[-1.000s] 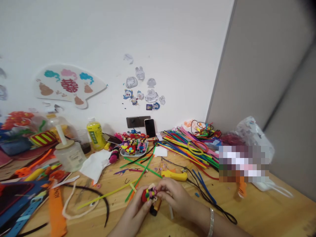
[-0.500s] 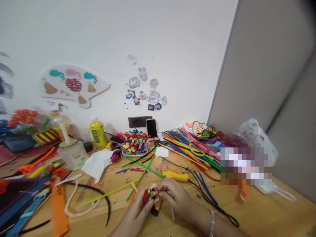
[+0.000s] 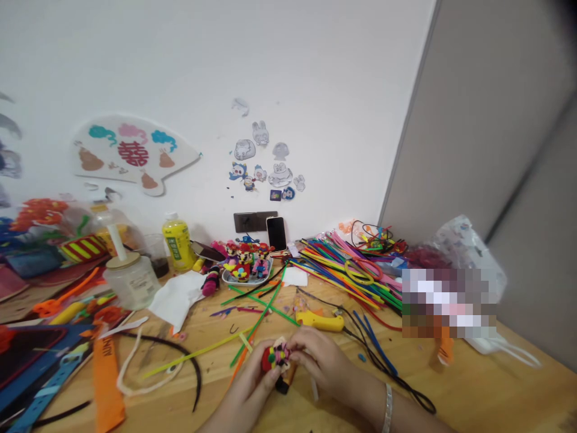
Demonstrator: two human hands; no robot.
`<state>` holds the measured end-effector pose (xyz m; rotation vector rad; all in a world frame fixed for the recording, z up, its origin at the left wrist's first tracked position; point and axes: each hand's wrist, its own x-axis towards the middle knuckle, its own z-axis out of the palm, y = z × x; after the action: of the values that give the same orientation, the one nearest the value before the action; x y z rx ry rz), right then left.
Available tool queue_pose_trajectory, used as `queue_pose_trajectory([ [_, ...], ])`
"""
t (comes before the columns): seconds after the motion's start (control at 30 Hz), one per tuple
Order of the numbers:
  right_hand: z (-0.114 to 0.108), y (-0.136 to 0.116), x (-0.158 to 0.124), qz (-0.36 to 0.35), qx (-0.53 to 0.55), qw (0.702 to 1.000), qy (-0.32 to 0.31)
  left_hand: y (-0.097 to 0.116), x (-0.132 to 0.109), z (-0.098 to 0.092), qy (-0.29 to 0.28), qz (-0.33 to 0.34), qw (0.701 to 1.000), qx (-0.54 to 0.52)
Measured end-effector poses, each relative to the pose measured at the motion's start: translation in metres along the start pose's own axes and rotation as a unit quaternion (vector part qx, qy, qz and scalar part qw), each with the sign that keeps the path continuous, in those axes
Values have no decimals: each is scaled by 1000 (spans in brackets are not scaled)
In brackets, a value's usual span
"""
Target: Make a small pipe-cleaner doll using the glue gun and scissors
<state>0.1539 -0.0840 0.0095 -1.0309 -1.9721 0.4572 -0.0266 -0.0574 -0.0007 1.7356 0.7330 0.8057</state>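
A small colourful doll, red, green, yellow and pink with a pale part on top, is held between both hands low in the middle of the view. My left hand is closed around its left side, thumb pressed on the front. The fingers of my right hand pinch the doll's right edge; the exact spot is partly hidden. Just under the doll, a dark-tipped piece lies on or near the table. Behind my right hand rests a yellow glue gun with a black cord.
Several similar dolls stand in a white tray near the wall. A heap of coloured pipe cleaners lies right of a leaning phone. To the left are a yellow bottle, a glass jar, white tissue and orange ribbon.
Almost nothing differs. Both hands keep hold of the doll in the same place, and the view has shifted very slightly.
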Motion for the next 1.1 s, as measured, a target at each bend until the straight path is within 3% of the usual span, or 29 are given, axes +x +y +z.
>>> queue_pose_trajectory([
  [0.23, -3, 0, 0, -50, -31, 998, -14, 0, -1, 1, -7, 11, 1000, 4],
  [0.57, -5, -3, 3, -30, -64, 996, -53, -3, 2, -5, -17, 14, 998, 66],
  [0.7, -11, 2, 5, -20, -107, 992, -61, 1, 8, -23, -47, 14, 976, 213],
  [0.8, -14, 7, 3, -12, -169, 984, -50, -3, 13, -39, 4, 25, 930, 366],
  [0.93, -5, 9, 2, -14, -293, 946, -140, -11, 16, -46, 79, -1, 898, 434],
  [1.1, 19, 18, 3, -86, -364, 891, -259, -6, 14, -37, 83, 10, 893, 443],
])
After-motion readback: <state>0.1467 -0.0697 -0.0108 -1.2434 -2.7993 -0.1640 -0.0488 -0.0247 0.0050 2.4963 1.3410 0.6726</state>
